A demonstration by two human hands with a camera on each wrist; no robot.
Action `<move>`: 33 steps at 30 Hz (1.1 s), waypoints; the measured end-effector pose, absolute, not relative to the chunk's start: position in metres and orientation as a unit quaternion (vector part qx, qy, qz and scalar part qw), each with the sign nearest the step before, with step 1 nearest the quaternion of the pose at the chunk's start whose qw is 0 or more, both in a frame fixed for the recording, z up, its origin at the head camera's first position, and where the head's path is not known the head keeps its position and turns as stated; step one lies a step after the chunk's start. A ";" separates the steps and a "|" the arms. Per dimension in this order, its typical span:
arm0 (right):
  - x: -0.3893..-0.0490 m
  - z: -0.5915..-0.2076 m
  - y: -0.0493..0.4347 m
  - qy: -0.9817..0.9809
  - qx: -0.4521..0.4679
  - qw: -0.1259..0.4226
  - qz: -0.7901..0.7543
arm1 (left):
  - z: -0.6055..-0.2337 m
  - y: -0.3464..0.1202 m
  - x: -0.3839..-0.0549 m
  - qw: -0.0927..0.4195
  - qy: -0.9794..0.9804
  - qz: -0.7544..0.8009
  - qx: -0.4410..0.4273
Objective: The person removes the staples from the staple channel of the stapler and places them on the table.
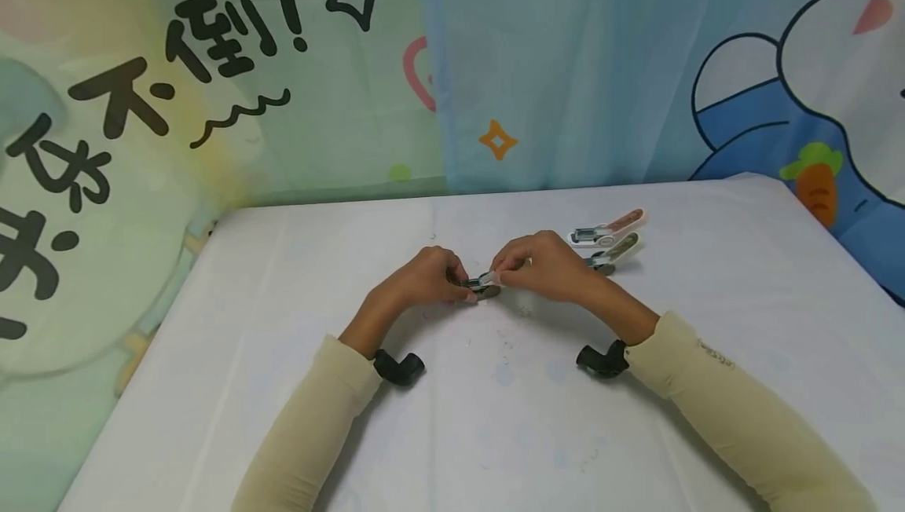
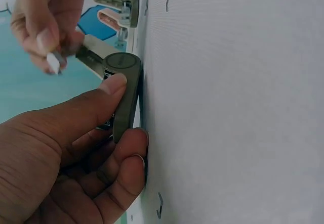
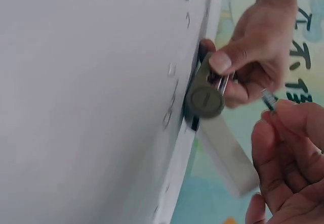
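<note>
My left hand [image 1: 427, 276] grips the dark green base of a small open stapler [image 2: 124, 60] low over the white table, thumb on one side and fingers on the other. Its pale top arm [image 3: 228, 153] is swung away from the base in the right wrist view. Beside it, my right hand [image 1: 544, 265] pinches a short strip of staples [image 3: 270, 100] between thumb and fingertips. That strip is held apart from the stapler's base. In the head view, the fingers hide much of the stapler.
Right of my right hand lie two more open staplers, one with a pink arm [image 1: 625, 221] and one with a green arm [image 1: 624, 246]. They are close together on the white-covered table [image 1: 283, 418]. A printed curtain [image 1: 566, 64] hangs behind the table's far edge.
</note>
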State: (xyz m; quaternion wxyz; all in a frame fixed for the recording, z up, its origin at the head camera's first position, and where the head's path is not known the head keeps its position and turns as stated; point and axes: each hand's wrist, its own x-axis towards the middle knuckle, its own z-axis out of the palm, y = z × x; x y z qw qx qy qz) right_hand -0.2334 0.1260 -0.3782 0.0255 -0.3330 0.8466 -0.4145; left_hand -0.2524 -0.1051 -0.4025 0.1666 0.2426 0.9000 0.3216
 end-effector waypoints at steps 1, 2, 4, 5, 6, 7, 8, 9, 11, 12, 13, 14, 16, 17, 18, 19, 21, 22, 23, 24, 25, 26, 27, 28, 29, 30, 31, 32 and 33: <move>-0.233 -0.378 0.131 0.846 -0.320 0.032 -0.424 | -0.403 -0.105 -0.252 0.169 0.899 0.324 0.241; -0.232 -0.378 0.136 0.845 -0.309 0.038 -0.436 | -0.404 -0.106 -0.252 0.171 0.899 0.326 0.238; -0.231 -0.376 0.146 0.840 -0.285 0.046 -0.459 | -0.404 -0.108 -0.252 0.174 0.898 0.329 0.235; -0.231 -0.375 0.151 0.838 -0.275 0.047 -0.469 | -0.403 -0.110 -0.252 0.172 0.899 0.327 0.235; -0.231 -0.375 0.155 0.836 -0.265 0.049 -0.477 | -0.402 -0.113 -0.251 0.170 0.900 0.327 0.234; -0.232 -0.375 0.160 0.834 -0.257 0.052 -0.486 | -0.401 -0.115 -0.250 0.169 0.900 0.327 0.232; -0.232 -0.375 0.164 0.833 -0.248 0.058 -0.492 | -0.400 -0.118 -0.249 0.166 0.902 0.328 0.229; -0.234 -0.376 0.168 0.833 -0.237 0.066 -0.496 | -0.399 -0.121 -0.249 0.164 0.902 0.329 0.226; -0.236 -0.379 0.176 0.840 -0.212 0.085 -0.493 | -0.397 -0.126 -0.247 0.159 0.904 0.332 0.219; -0.237 -0.381 0.180 0.843 -0.196 0.097 -0.492 | -0.397 -0.127 -0.246 0.158 0.904 0.334 0.215; -0.237 -0.382 0.184 0.844 -0.181 0.109 -0.494 | -0.397 -0.128 -0.245 0.158 0.905 0.335 0.212; -0.238 -0.384 0.187 0.845 -0.166 0.119 -0.495 | -0.397 -0.129 -0.245 0.157 0.905 0.335 0.210; -0.239 -0.388 0.191 0.847 -0.137 0.133 -0.496 | -0.397 -0.131 -0.243 0.159 0.906 0.334 0.206; -0.240 -0.390 0.192 0.845 -0.125 0.139 -0.501 | -0.397 -0.131 -0.243 0.160 0.906 0.334 0.204; -0.240 -0.392 0.192 0.843 -0.114 0.146 -0.505 | -0.397 -0.131 -0.242 0.162 0.907 0.333 0.203; -0.241 -0.393 0.191 0.841 -0.106 0.153 -0.508 | -0.397 -0.132 -0.242 0.162 0.907 0.333 0.202; -0.242 -0.396 0.188 0.843 -0.093 0.165 -0.504 | -0.398 -0.132 -0.241 0.164 0.906 0.335 0.200; -0.242 -0.398 0.186 0.843 -0.090 0.171 -0.502 | -0.397 -0.132 -0.240 0.165 0.906 0.336 0.199; -0.243 -0.399 0.184 0.844 -0.088 0.178 -0.498 | -0.398 -0.133 -0.240 0.164 0.906 0.337 0.197; -0.243 -0.400 0.182 0.846 -0.088 0.184 -0.493 | -0.398 -0.133 -0.240 0.165 0.907 0.336 0.195; -0.243 -0.401 0.180 0.849 -0.087 0.188 -0.486 | -0.398 -0.134 -0.240 0.166 0.907 0.337 0.192; -0.243 -0.402 0.179 0.851 -0.087 0.191 -0.481 | -0.398 -0.134 -0.239 0.167 0.906 0.338 0.191; -0.243 -0.403 0.178 0.853 -0.090 0.194 -0.477 | -0.398 -0.134 -0.239 0.167 0.906 0.338 0.190; -0.243 -0.403 0.178 0.855 -0.090 0.196 -0.471 | -0.398 -0.135 -0.239 0.167 0.907 0.338 0.189; -0.243 -0.403 0.177 0.858 -0.090 0.198 -0.466 | -0.398 -0.135 -0.238 0.168 0.907 0.338 0.187; -0.243 -0.403 0.177 0.860 -0.089 0.201 -0.461 | -0.398 -0.135 -0.238 0.168 0.907 0.337 0.187; -0.242 -0.403 0.178 0.863 -0.089 0.202 -0.455 | -0.397 -0.135 -0.237 0.169 0.906 0.338 0.189; -0.242 -0.403 0.178 0.864 -0.089 0.205 -0.451 | -0.397 -0.135 -0.237 0.168 0.906 0.338 0.190; -0.241 -0.402 0.179 0.867 -0.088 0.207 -0.444 | -0.396 -0.135 -0.237 0.168 0.906 0.337 0.191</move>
